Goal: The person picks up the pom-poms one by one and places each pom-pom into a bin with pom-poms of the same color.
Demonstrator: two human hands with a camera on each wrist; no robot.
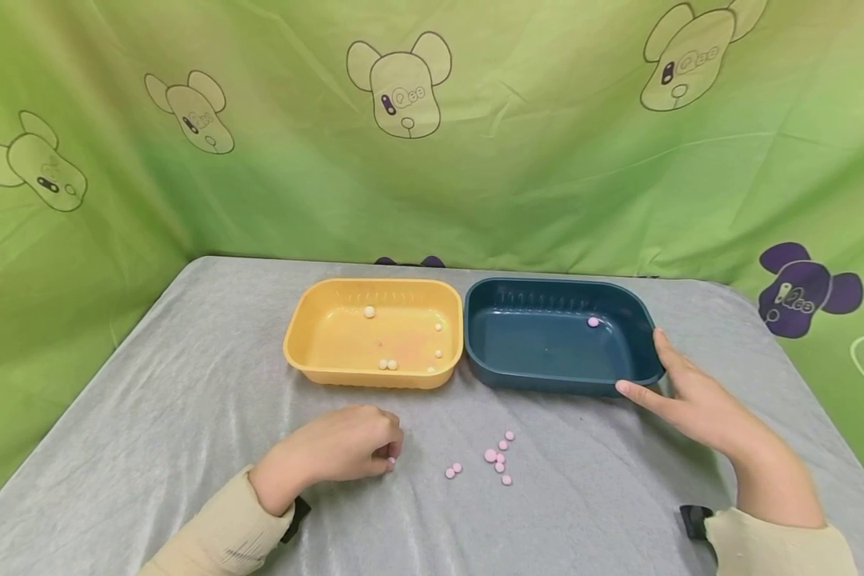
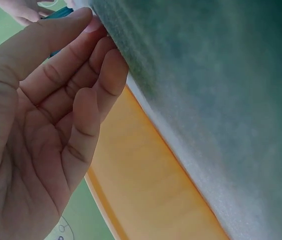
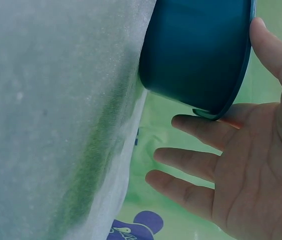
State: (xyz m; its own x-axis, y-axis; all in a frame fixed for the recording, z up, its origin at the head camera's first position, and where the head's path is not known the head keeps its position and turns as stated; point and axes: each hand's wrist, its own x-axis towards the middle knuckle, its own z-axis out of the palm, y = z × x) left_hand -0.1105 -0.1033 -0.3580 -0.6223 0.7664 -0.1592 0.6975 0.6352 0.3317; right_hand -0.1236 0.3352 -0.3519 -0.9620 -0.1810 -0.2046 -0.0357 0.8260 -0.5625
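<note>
My left hand point(image 1: 338, 445) pinches a small pink ball point(image 2: 94, 24) between thumb and index finger, just above the grey cloth. Its other fingers curl loosely. My right hand point(image 1: 709, 412) touches the right end of the dark blue basin point(image 1: 540, 378), thumb on the near rim and index finger at the side; in the right wrist view its fingers are straight and spread. One pink ball point(image 1: 594, 322) lies inside that basin. Several loose pink balls point(image 1: 490, 455) lie on the cloth to the right of my left hand.
A yellow basin point(image 1: 374, 378) stands directly left of the blue one, holding several whitish balls point(image 1: 370, 312). Grey cloth point(image 1: 583, 496) covers the table. Green printed fabric point(image 1: 518, 184) hangs behind and at both sides.
</note>
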